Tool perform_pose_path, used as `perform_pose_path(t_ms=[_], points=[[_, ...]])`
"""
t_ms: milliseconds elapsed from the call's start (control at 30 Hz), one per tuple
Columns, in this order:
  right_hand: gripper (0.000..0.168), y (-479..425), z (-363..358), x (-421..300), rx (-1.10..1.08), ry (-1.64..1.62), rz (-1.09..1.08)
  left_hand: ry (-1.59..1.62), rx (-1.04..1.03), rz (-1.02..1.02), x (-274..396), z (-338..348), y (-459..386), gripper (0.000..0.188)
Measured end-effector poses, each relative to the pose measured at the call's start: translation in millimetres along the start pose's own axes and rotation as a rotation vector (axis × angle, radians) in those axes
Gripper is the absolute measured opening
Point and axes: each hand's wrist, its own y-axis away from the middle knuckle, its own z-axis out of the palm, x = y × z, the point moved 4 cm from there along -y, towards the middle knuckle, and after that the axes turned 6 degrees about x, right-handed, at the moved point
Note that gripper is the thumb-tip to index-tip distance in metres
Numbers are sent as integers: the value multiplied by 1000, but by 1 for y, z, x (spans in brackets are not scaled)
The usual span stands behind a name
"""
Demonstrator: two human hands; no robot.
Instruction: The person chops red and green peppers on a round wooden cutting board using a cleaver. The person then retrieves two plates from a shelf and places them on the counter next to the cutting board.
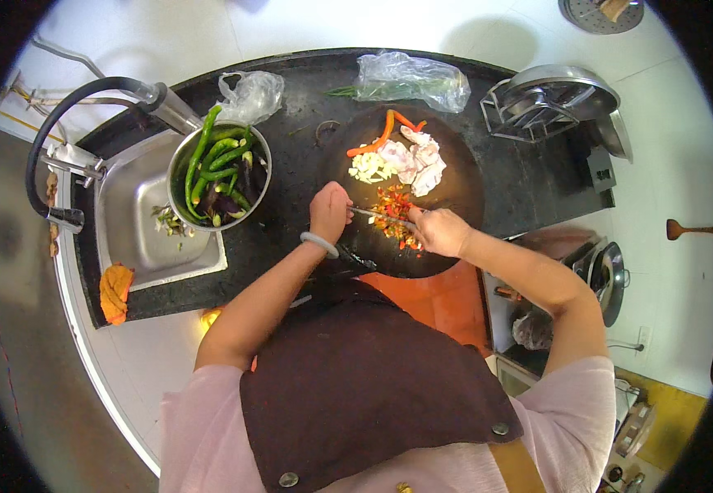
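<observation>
My right hand grips the handle end of a kitchen knife, whose blade is seen nearly edge-on. My left hand, a pale bangle on its wrist, is curled at the other end of the blade with its fingertips on it. Under and around the blade lie chopped red chillies mixed with pale bits. They rest on a round dark wooden chopping board. Farther back on the board are a pile of chopped garlic, pieces of raw pale meat and long orange-red chillies.
Left, a metal pot of green peppers and dark eggplants overhangs a steel sink holding trimmings. A faucet arches beside it. An orange cloth hangs over the counter edge. Behind lie bagged greens; rightward, a lid rack.
</observation>
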Motion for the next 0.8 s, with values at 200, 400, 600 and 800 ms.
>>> perform_pose_path(t_ms=[200, 400, 600, 800], points=[[22, -25, -47, -2, -89, 50, 24, 37, 3, -96, 18, -3, -28, 20], [20, -10, -6, 17, 68, 24, -14, -10, 33, 15, 4, 12, -9, 19], [23, -15, -18, 12, 5, 60, -3, 14, 3, -11, 1, 5, -19, 18], [22, 15, -38, -18, -102, -17, 80, 19, -76, -212, 19, 2, 7, 18]])
